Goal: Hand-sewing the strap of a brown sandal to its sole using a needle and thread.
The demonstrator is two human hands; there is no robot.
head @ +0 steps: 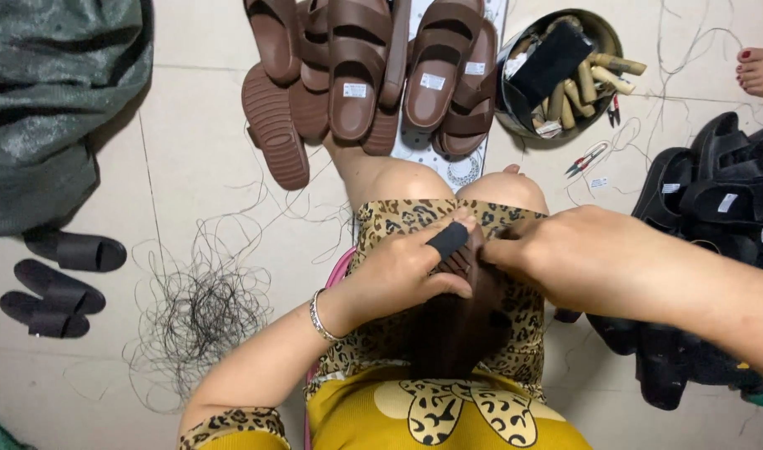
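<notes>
On our lap we hold a brown sandal [460, 321], its sole standing up against the leopard-print cloth. Our left hand [402, 275] grips its upper edge, fingers closed around it, and the forefinger wears a black finger guard [446, 239]. Our right hand [565, 250] pinches something very small at the same edge; it seems to be a needle or thread, but we cannot tell. We judge that we are stitching the strap, and the next pull needs a firm hold. Farther on the floor lie loose threads [202, 312], then brown sandals [360, 71] and a round tin with tools [560, 71].
</notes>
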